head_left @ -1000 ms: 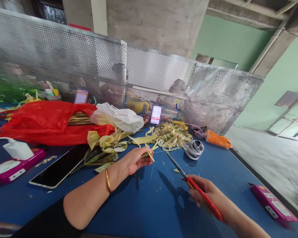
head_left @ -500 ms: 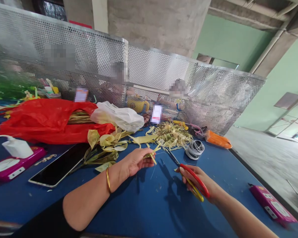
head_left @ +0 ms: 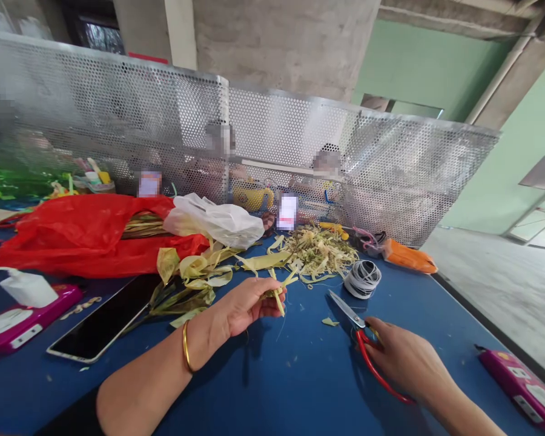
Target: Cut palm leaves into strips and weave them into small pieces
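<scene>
A: From left to right on the blue bench point(head_left: 277, 387), what to note?

B: Far left, a pink device point(head_left: 9, 318) with a white plug on top. Next, a dark phone point(head_left: 100, 318) lying flat. Behind, a red bag point(head_left: 86, 233) and a white bag point(head_left: 218, 221), touching. In front of those, loose yellow-green leaves point(head_left: 195, 275).

A: And the hands?

B: Left hand point(head_left: 245, 303), gold bangle point(head_left: 185, 346) on the wrist, nearly closed: thumb and fingertips pinched on a small leaf bundle point(head_left: 277, 297), just above the bench near the middle. Right hand point(head_left: 406, 360) low on the bench, curled over the red handles of the scissors point(head_left: 352, 313). Blades together, pointing up-left, near the bundle but apart from it.

A: How to handle this well?

B: Probably best to pinch close to the bundle's free end to keep the strips stacked. Also wise to lift the scissors with the blades angled away from the left fingertips.

A: Counts?

B: One phone, two bags, one bangle, one leaf bundle, one heap of trimmings point(head_left: 320, 251), one white coil point(head_left: 362, 278), one pair of scissors, one orange pouch point(head_left: 409, 257). Two hands. Two pink devices, counting the second pink device point(head_left: 522, 393) at far right. Loose leaves too tangled to count
</scene>
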{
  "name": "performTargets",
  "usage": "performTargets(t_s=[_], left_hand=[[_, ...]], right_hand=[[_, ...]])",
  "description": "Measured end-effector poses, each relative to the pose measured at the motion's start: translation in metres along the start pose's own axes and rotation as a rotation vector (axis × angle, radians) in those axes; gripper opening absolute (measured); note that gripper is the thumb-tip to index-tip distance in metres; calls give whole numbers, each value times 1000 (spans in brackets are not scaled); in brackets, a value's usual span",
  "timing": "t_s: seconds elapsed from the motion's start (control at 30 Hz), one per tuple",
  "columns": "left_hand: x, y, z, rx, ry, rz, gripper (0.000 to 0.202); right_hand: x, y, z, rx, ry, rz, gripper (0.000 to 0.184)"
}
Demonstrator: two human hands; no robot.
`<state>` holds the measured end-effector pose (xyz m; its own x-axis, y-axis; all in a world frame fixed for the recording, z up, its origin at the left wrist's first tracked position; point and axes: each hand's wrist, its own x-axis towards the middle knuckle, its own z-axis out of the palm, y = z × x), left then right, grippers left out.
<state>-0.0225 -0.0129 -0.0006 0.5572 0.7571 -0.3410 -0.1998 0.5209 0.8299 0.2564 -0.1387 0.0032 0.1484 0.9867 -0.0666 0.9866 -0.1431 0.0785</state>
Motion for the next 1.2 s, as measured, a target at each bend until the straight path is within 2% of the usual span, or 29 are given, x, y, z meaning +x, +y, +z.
performTargets(t_s=[0.1, 0.17, 0.23, 0.27, 0.33, 0.37, 0.43, 0.5, 0.63, 0.73, 0.9, 1.2], left_hand=[[-2, 6, 7, 27, -23, 23, 13], [-3, 10, 14, 70, -60, 60, 15], [-6, 13, 22, 128, -79, 87, 17], [-7, 13, 25, 151, -79, 93, 17], [-8, 14, 30, 177, -80, 100, 17], [-8, 14, 30, 179, -83, 100, 16], [-6, 12, 28, 164, -91, 93, 16], [-2, 10, 22, 141, -82, 67, 17], [5, 5, 12, 94, -39, -12, 17], [9, 0, 10, 64, -21, -62, 17], [13, -5, 9, 13, 34, -70, 17], [16, -7, 9, -20, 121, -59, 14]], right_hand=[[4, 2, -5, -64, 27, -60, 17], [10, -6, -15, 85, 63, -139, 15], [19, -24, -24, 468, 94, -247, 25], [25, -36, -28, 714, 57, -270, 31], [38, -62, -31, 1199, -101, -245, 43], [45, -75, -31, 1351, -206, -254, 45], [56, -95, -26, 1498, -350, -279, 40], [64, -107, -17, 1524, -350, -276, 34], [75, -108, 1, 1497, -135, -202, 35], [77, -101, 7, 1429, -30, -203, 34], [74, -87, 3, 1272, 158, -221, 29], [66, -76, -10, 1015, 363, -347, 23]])
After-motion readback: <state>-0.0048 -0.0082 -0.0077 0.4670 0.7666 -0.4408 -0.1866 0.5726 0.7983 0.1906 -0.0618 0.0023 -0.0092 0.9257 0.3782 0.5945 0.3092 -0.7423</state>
